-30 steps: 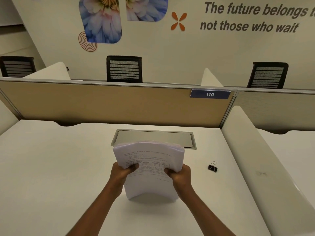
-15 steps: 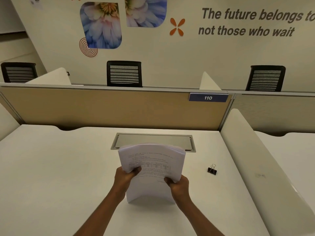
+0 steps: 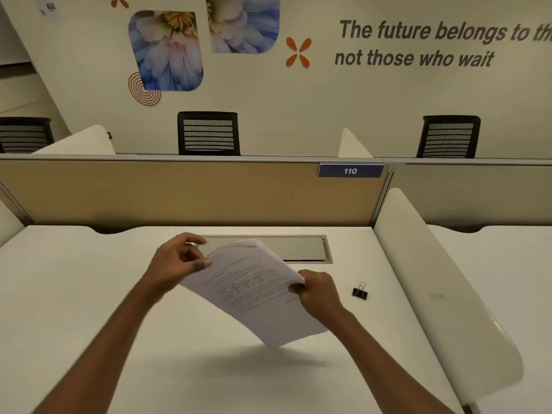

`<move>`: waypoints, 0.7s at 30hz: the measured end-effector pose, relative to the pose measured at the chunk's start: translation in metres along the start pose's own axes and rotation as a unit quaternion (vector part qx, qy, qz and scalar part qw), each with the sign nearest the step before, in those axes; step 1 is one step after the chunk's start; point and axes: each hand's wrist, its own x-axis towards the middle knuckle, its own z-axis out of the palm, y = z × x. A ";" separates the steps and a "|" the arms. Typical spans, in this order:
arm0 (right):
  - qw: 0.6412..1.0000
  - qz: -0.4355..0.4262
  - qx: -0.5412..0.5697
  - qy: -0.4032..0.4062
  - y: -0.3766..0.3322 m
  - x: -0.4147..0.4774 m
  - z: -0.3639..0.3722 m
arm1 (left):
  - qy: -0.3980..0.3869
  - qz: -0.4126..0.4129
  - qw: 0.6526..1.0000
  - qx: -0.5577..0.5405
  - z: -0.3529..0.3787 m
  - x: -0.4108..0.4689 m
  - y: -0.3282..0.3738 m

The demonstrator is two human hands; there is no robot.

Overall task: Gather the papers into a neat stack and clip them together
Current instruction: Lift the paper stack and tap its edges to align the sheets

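A thick stack of printed white papers (image 3: 254, 291) hangs tilted above the white desk (image 3: 89, 294), turned so one corner points down toward me. My left hand (image 3: 176, 261) pinches the stack's upper left corner. My right hand (image 3: 318, 291) grips its right edge. A small black binder clip (image 3: 360, 292) lies on the desk to the right of my right hand, apart from it.
A grey metal cable hatch (image 3: 298, 249) is set into the desk behind the papers. A tan partition (image 3: 179, 192) closes the back, and a white divider (image 3: 433, 279) runs along the right side. Black chairs stand beyond the partition.
The stack stood upright on its lower edge between both hands. Now it is lifted off the desk and rotated, and my left hand has shifted up to its top corner.
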 end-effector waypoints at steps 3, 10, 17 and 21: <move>0.996 -0.042 -0.082 -0.007 -0.011 0.006 -0.013 | -0.141 0.013 0.978 0.154 0.001 0.004 0.015; 0.987 -0.082 -0.136 -0.020 -0.032 0.008 -0.033 | -0.117 0.034 0.991 0.053 0.019 -0.003 0.021; 0.967 -0.110 -0.218 -0.068 -0.045 0.011 -0.050 | -0.028 -0.020 0.997 0.075 0.046 -0.009 -0.001; 0.963 -0.105 -0.224 -0.102 -0.045 0.015 -0.056 | -0.032 -0.042 0.999 0.003 0.055 -0.018 -0.009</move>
